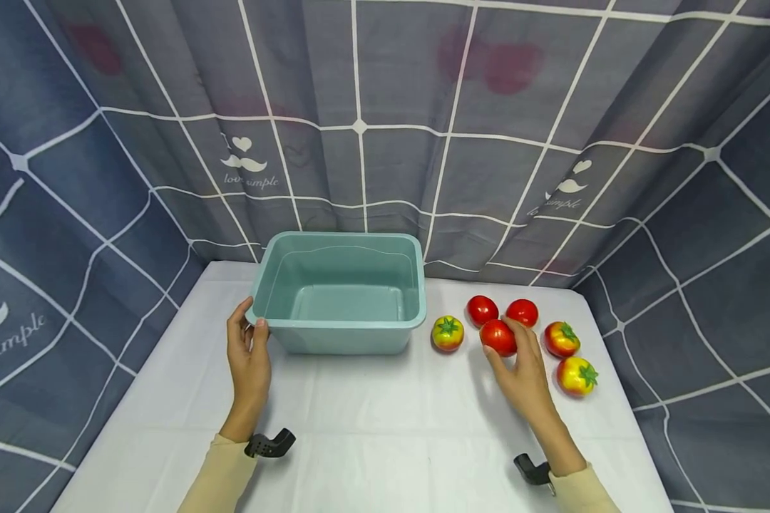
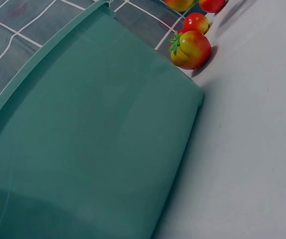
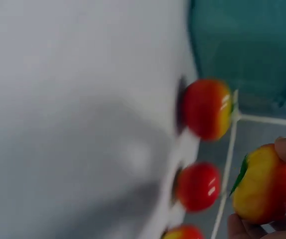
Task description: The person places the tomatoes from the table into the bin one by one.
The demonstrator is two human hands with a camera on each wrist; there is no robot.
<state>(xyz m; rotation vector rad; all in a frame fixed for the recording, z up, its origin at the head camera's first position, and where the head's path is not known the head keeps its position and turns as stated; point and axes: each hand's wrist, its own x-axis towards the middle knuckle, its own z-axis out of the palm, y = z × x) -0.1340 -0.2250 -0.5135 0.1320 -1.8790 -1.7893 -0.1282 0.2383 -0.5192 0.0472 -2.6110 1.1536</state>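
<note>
With thumb and fingers, my left hand (image 1: pixel 250 367) grips the front left corner of the pale teal plastic bin (image 1: pixel 340 340), whose inside shows bare. My right hand (image 1: pixel 525 370) pinches a toy tomato (image 1: pixel 498 338), red on the side facing the head camera. In the right wrist view that held tomato (image 3: pixel 262 191) is raised off the table, its yellow part and green leaves turned toward the tabletop. Beside it lie a yellow-green tomato (image 1: pixel 448 333) and two red ones, a left one (image 1: pixel 482 311) and a right one (image 1: pixel 522 313).
Right of my right hand lie two more red-yellow tomatoes, one farther back (image 1: pixel 561 339) and one nearer (image 1: pixel 577 376). A white cloth (image 1: pixel 385 434) covers the table. Dark checked curtains (image 1: pixel 398 171) enclose its back and both sides.
</note>
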